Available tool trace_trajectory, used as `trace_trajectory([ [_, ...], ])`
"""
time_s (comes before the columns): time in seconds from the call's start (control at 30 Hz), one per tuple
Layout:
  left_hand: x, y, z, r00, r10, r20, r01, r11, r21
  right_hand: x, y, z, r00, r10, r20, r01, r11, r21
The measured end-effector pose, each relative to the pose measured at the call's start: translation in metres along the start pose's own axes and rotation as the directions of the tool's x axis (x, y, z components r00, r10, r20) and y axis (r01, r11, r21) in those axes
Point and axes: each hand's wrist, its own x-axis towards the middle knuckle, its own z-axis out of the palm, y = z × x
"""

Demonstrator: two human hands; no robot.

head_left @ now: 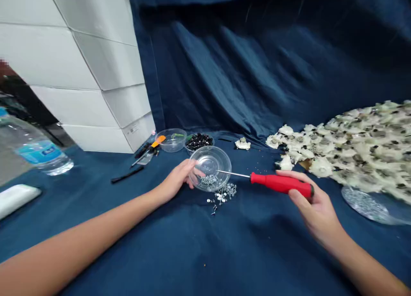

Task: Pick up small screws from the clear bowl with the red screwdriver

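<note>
My left hand (pixel 180 177) grips the left rim of a clear plastic bowl (pixel 221 161), which is tilted toward me. Silver screws (pixel 208 180) lie in the bowl's lower part. More loose screws (pixel 222 195) are heaped on the cloth just below its rim. In my right hand (pixel 316 206) is a red-handled screwdriver (pixel 282 183), pointing left. Its thin metal shaft reaches over the bowl, and the tip appears above or inside it; I cannot tell whether it touches the screws.
Behind the bowl stand a tub of black pieces (pixel 199 140) and a clear dish (pixel 173 147). An orange-handled tool (pixel 158 141) lies left of them. White boxes (pixel 109 65) and a water bottle (pixel 41 146) stand left. Whitish parts (pixel 362 146) and a bag of screws (pixel 366 204) occupy the right.
</note>
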Motion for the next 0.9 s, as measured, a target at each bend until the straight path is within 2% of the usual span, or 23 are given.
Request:
trace_trajectory([
  [0.17, 0.002, 0.0, 0.001, 1.0, -0.012, -0.008, 0.012, 1.0, -0.021, 0.004, 0.016, -0.006, 1.0, 0.03, -0.009, -0.029, 0.999, 0.046],
  [0.3, 0.002, 0.0, 0.001, 0.998, -0.031, -0.063, 0.022, 0.991, -0.131, 0.007, 0.023, -0.008, 0.997, 0.057, 0.055, -0.064, 0.986, 0.151],
  [0.43, 0.003, 0.002, 0.001, 0.995, -0.048, -0.082, 0.029, 0.975, -0.219, 0.006, 0.017, 0.001, 0.984, 0.144, 0.106, -0.155, 0.982, 0.106],
  [0.57, 0.001, 0.004, 0.002, 0.998, -0.037, -0.06, 0.025, 0.982, -0.19, 0.008, 0.015, 0.012, 0.959, 0.252, 0.129, -0.263, 0.961, 0.081],
  [0.73, 0.0, 0.005, 0.004, 0.998, -0.022, -0.054, 0.012, 0.984, -0.179, 0.013, 0.026, 0.005, 0.962, 0.232, 0.144, -0.255, 0.951, 0.174],
  [0.9, 0.002, 0.0, 0.002, 0.998, -0.009, -0.056, 0.0, 0.988, -0.155, 0.012, 0.015, -0.004, 0.961, 0.21, 0.177, -0.26, 0.904, 0.339],
])
